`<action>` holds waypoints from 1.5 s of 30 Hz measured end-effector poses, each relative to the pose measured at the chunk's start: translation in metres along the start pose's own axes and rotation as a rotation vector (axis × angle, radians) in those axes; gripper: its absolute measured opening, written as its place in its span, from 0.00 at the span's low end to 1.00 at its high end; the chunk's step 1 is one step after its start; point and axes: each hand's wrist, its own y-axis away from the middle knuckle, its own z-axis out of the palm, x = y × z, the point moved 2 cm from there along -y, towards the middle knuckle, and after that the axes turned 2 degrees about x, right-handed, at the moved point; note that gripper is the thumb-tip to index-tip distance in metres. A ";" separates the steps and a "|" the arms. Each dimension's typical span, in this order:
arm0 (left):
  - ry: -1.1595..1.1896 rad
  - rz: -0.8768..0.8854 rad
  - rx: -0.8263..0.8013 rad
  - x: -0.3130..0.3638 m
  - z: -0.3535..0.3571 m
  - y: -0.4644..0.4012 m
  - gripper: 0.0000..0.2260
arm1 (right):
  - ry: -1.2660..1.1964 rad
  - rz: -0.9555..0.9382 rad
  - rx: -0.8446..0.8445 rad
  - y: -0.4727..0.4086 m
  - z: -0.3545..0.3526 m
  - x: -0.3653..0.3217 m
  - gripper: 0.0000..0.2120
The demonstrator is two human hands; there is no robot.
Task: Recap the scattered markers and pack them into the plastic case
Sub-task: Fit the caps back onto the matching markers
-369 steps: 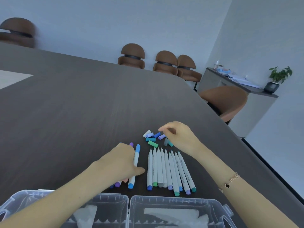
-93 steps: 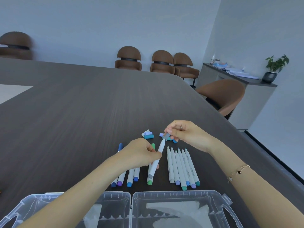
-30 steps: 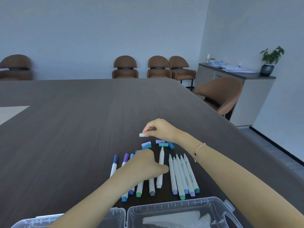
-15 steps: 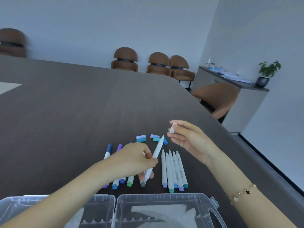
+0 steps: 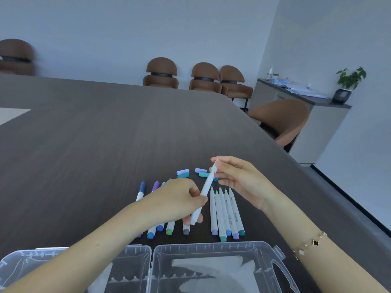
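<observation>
Left hand grips white marker; right hand pinches its white cap on. Five uncapped markers, loose caps remain; plastic case holds none.

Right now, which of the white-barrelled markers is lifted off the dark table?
The white marker gripped by the left hand; the right hand pinches a white cap onto its tip. The others lie flat.

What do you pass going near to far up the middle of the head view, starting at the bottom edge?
Plastic case → row of uncapped markers → white marker gripped by the left hand, with the right hand pinching a white cap at its tip → loose caps → bare dark table → brown chairs.
</observation>
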 end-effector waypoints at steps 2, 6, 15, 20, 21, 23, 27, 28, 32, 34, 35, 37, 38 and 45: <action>0.011 -0.004 0.009 -0.001 0.001 -0.001 0.08 | 0.052 -0.022 -0.002 0.000 0.002 0.000 0.09; 0.129 -0.015 0.014 -0.001 0.003 -0.002 0.08 | 0.156 -0.094 0.053 0.000 0.004 -0.001 0.10; 0.022 -0.027 0.133 0.003 0.003 -0.004 0.13 | 0.067 -0.140 0.084 -0.001 0.006 0.010 0.09; -0.017 -0.011 0.202 0.010 0.008 -0.011 0.14 | 0.111 -0.130 0.088 0.001 -0.003 -0.005 0.11; -0.033 -0.016 0.206 0.009 0.007 -0.014 0.14 | 0.149 -0.120 0.105 0.000 -0.006 -0.010 0.11; -0.144 -0.055 0.162 0.004 0.007 -0.018 0.15 | 0.250 -0.096 0.187 -0.003 -0.016 -0.014 0.13; -0.396 -0.149 0.147 -0.008 0.016 -0.025 0.14 | 0.375 -0.044 0.260 -0.011 -0.029 -0.006 0.14; -0.423 -0.148 0.162 -0.009 0.017 -0.025 0.14 | 0.420 -0.045 0.257 -0.013 -0.029 -0.003 0.14; -0.510 -0.118 0.208 -0.010 0.016 -0.024 0.17 | 0.613 -0.128 0.222 -0.020 -0.022 0.000 0.12; -0.552 -0.084 0.277 -0.007 0.015 -0.023 0.21 | 0.687 -0.178 0.182 -0.025 -0.018 0.000 0.12; -0.553 -0.062 0.304 -0.005 0.014 -0.024 0.21 | 0.723 -0.200 0.159 -0.029 -0.016 0.000 0.12; -0.520 -0.037 0.292 0.001 0.016 -0.027 0.19 | 0.799 -0.223 0.093 -0.038 -0.012 0.001 0.12; -0.483 -0.043 0.258 0.003 0.019 -0.030 0.17 | 0.840 -0.225 0.052 -0.042 -0.010 0.002 0.11; -0.427 -0.121 0.073 0.004 0.035 -0.047 0.13 | 0.820 -0.213 -0.138 -0.074 0.000 0.004 0.11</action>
